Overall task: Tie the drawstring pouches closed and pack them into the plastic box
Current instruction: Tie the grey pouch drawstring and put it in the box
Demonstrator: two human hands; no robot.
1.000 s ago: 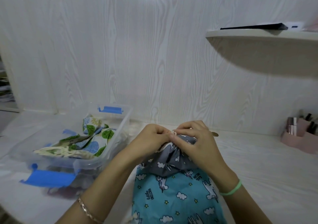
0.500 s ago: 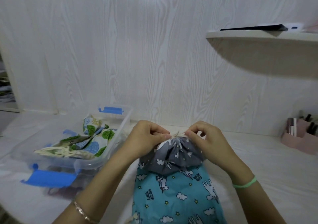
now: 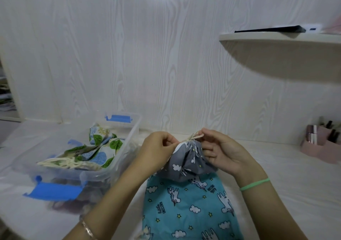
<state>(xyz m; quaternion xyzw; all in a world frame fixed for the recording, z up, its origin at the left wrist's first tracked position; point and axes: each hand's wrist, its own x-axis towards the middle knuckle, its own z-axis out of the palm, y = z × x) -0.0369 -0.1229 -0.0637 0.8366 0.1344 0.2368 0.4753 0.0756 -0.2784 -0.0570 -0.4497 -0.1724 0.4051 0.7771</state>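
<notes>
A grey pouch with white clouds [image 3: 186, 163] stands bunched at the table's middle, its mouth gathered tight. My left hand [image 3: 157, 150] pinches one end of its cream drawstring [image 3: 192, 137] and my right hand [image 3: 217, 150] pinches the other end, a small knot between them. Under the grey pouch lies a flat teal unicorn pouch [image 3: 190, 208]. To the left is the clear plastic box [image 3: 127, 144] with blue latches; a leaf-print pouch [image 3: 103, 144] and a cream cord bundle lie inside it.
A pink organiser [image 3: 321, 145] with cosmetics stands at the right against the wall. A white shelf [image 3: 276, 38] juts out above it, carrying a dark flat device. A dark reddish item shows dimly through the box's near wall. The white wood-grain wall is close behind.
My hands have drawn apart from being pressed together over the pouch's mouth. The cord now stretches between them and the knot shows above the gathered fabric.
</notes>
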